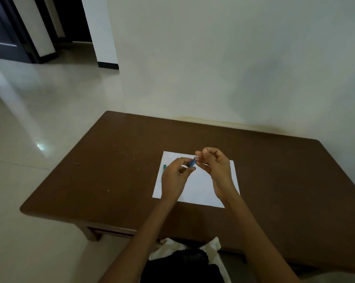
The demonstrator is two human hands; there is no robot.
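A white sheet of paper (201, 188) lies flat on the brown wooden table (115, 160). Both of my hands hover above it. My left hand (175, 176) pinches a small blue object (192, 162) between thumb and fingers. My right hand (214, 165) meets it from the right, fingers curled, thumb and fingertips pinching the object's other end. What the blue thing is stays too small and blurred to tell. A thin green object (163, 170) lies on the paper's left edge, partly hidden by my left hand.
The table's far edge sits against a pale wall (233, 68). Shiny tiled floor (40, 119) spreads to the left, with a dark doorway (7, 27) at the far left. My lap, with white and black cloth (184, 260), is at the table's near edge.
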